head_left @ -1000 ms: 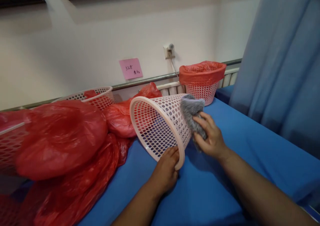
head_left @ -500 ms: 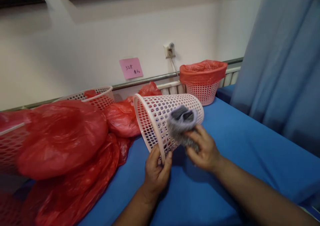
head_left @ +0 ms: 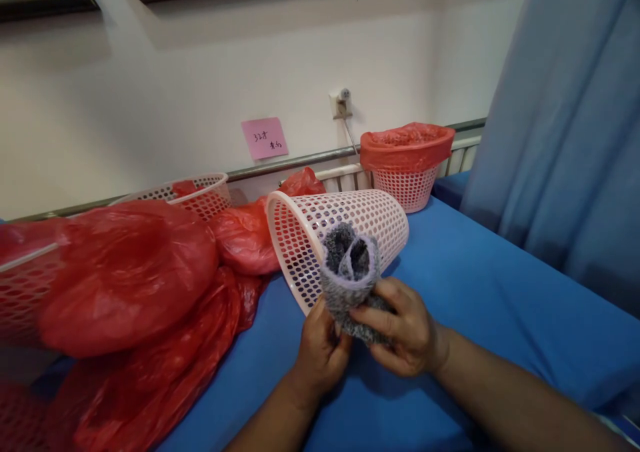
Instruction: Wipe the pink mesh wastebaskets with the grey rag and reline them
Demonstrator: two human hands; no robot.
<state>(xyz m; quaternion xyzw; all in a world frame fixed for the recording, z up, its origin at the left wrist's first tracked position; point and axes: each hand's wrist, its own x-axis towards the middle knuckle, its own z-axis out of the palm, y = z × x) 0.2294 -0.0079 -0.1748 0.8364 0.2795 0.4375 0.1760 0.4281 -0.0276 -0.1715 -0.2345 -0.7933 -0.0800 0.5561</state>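
Observation:
A pale pink perforated plastic wastebasket point(head_left: 373, 219) lies tipped on its side on the blue-covered bed point(head_left: 465, 272), its mouth facing left. My left hand point(head_left: 323, 345) is closed on the lower part of the basket's rim; its fingertips are partly hidden behind the cloth. Folded grey cloth point(head_left: 350, 285) is gripped in my right hand point(head_left: 403, 329), thumb and fingers pressed around it. The cloth is in front of the basket's side near the rim, close above my left hand.
Red plastic bags point(head_left: 130, 272) are heaped at the left, over and beside other baskets point(head_left: 205, 195). At the back stands an upright basket lined with a red bag point(head_left: 407, 149). A blue curtain point(head_left: 560, 119) hangs at right; a metal rail point(head_left: 300, 162) runs along the wall.
My right hand has moved the cloth down and left along the basket's side, toward the rim and my left hand. The basket has stayed nearly in place.

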